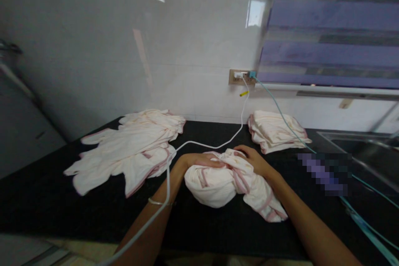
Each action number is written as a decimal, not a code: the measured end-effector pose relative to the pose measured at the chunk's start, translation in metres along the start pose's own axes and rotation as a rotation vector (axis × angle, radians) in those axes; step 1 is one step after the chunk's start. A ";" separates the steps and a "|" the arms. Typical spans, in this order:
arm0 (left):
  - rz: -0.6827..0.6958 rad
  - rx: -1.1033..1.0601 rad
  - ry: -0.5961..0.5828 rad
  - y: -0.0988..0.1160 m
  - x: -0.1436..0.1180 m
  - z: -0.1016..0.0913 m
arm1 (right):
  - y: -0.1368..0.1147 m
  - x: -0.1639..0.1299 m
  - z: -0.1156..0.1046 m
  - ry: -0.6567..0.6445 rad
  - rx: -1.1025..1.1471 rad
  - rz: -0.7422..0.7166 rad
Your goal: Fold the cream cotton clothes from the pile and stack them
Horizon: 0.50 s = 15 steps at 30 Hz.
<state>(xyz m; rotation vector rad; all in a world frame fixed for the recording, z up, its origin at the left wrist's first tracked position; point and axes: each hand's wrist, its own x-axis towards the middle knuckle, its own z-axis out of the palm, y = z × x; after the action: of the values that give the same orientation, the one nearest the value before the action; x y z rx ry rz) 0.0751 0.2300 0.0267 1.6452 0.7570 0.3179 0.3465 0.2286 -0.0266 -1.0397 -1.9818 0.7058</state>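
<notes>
A white cloth with pink edging (215, 187) lies bunched on the dark counter in front of me. Its left part bulges round, its middle is gathered, and one end trails to the lower right. My left hand (204, 160) grips its upper left side, with the fingertips partly lost in the folds. On the upper right side, my right hand (252, 160) is curled around the gathered part. Left of my hands, several similar white cloths (124, 145) are spread in a loose, overlapping pile. Behind my right hand sits a folded stack of the same cloth (276, 131).
A white cable (205, 144) runs from the wall socket (241, 76) across the black counter (199, 232) and over my left forearm. A teal cable (277, 106) passes over the folded stack toward the right. The sink (358, 149) is set into the counter's right side.
</notes>
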 end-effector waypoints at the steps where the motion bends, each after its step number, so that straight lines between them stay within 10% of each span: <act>1: -0.012 -0.045 -0.006 -0.002 0.000 0.000 | -0.003 0.000 -0.001 -0.021 0.006 0.010; 6: 0.057 -0.270 0.142 -0.015 0.010 -0.001 | -0.013 0.000 -0.003 -0.035 0.013 0.040; 11: 0.182 -0.399 0.594 -0.017 0.021 -0.012 | -0.018 -0.001 -0.006 -0.035 0.098 0.187; 15: 0.141 -0.366 0.677 -0.022 0.025 -0.018 | -0.027 -0.012 -0.015 -0.266 0.364 0.415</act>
<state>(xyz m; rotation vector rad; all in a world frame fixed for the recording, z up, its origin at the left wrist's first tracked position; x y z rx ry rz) 0.0772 0.2609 0.0048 1.2359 1.0079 1.0843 0.3520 0.2065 -0.0023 -1.1854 -1.7659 1.4363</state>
